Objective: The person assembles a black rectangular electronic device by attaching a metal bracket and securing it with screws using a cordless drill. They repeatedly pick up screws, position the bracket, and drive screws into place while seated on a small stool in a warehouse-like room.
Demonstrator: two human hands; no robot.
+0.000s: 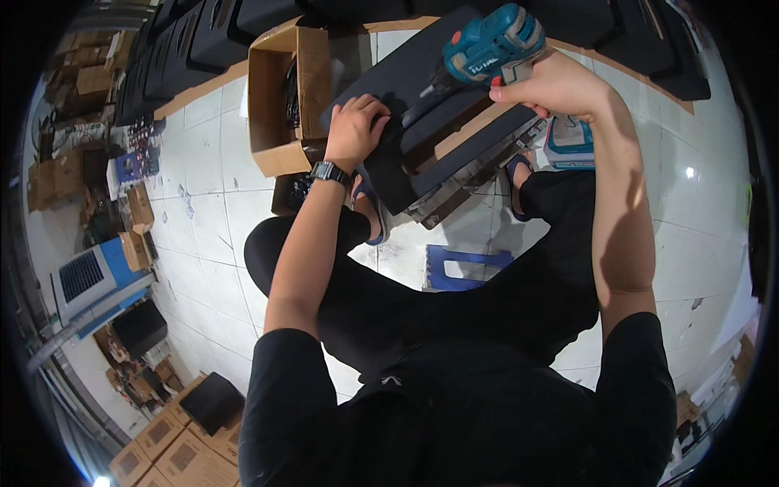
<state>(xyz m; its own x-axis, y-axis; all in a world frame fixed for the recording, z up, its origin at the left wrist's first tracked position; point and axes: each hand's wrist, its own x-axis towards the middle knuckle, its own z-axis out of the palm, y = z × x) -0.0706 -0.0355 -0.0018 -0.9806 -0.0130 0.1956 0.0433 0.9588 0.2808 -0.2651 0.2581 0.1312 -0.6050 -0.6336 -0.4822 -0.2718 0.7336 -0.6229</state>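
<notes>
My right hand (542, 85) is wrapped round the handle of a teal cordless drill (492, 49), with its tip pointing down and to the left. Under the tip lies a long black box (406, 69), set at a slant between my feet, with a long rectangular opening (462, 134) in its upper side. On the left part of this box rests my left hand (355, 128), its bent fingers and thumb apart and nothing visible in them. A watch (330, 172) is on my left wrist. What lies under the left palm is hidden.
Left of the black box stands an open cardboard carton (264, 105) with dark parts inside. A teal-and-white case (570, 144) sits by my right foot. Below is a blue plastic stool (462, 268). More black boxes (231, 40) line the far side. Stacked cartons (182, 450) stand lower left.
</notes>
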